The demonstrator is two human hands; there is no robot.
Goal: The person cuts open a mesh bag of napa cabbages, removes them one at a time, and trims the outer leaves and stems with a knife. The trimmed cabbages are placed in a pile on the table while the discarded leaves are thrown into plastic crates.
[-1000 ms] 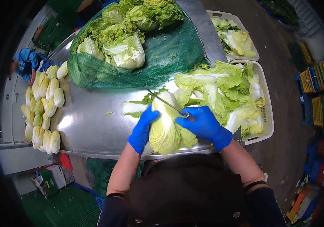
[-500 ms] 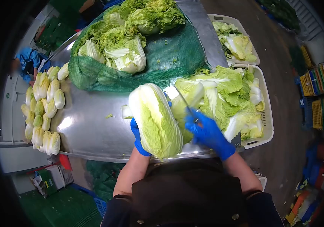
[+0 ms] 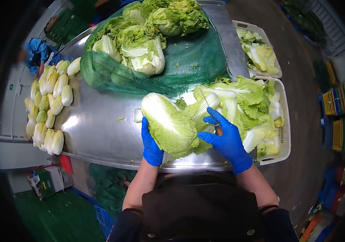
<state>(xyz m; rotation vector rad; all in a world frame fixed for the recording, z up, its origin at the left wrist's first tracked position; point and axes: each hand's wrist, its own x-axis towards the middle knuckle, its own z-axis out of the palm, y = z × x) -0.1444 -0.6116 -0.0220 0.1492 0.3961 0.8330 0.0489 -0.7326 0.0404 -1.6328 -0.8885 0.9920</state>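
Note:
A Chinese cabbage lies tilted at the front of the metal table, its pale base pointing away from me. My left hand, in a blue glove, grips its left side; some fingers are hidden behind it. My right hand, also gloved in blue, is closed around a knife with a brownish handle, its thin blade pointing up and away. Thumb and forefinger of that hand stretch out near the cabbage's right side. Loose outer leaves are heaped just beyond the right hand.
Untrimmed cabbages sit in a green mesh sack at the back. Several trimmed cabbages are stacked at the left. White crates with leaves stand along the right edge. A person in blue is at the far left.
The cabbage has turned and now shows a different, leafier side, with leaves spreading to its right. My right hand has moved slightly right, and the knife blade is more upright.

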